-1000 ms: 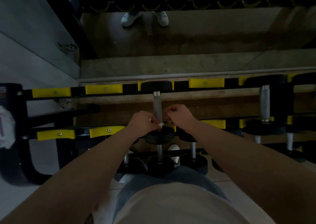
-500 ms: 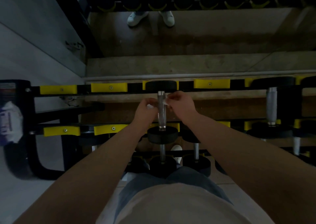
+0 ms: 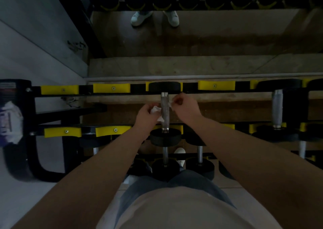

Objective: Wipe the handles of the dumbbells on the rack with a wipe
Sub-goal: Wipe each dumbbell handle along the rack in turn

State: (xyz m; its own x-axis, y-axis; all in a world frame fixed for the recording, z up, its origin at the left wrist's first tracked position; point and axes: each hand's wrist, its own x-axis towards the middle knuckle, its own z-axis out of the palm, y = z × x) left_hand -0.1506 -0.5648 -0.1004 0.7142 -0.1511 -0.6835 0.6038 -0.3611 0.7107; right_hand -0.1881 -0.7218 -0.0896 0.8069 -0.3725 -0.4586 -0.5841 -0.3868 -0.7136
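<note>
A dumbbell with black heads and a knurled metal handle [image 3: 164, 112] lies across the top tier of the black and yellow rack [image 3: 111, 88]. A white wipe [image 3: 156, 110] passes under the handle, with an end showing on each side. My left hand [image 3: 147, 114] pinches the bunched left end. My right hand [image 3: 185, 105] pinches the small right end, a little farther up the handle. Both hands flank the handle's upper half.
A second dumbbell [image 3: 277, 110] rests on the top tier at the right. Smaller dumbbells [image 3: 199, 162] sit on the lower tiers. A packet of wipes [image 3: 10, 122] lies at the rack's left end. A mirror behind the rack reflects white shoes [image 3: 154, 17].
Both hands have slid the wipe along the handle, from its near end by the front head toward the far end. The left hand now trails slightly behind the right.
</note>
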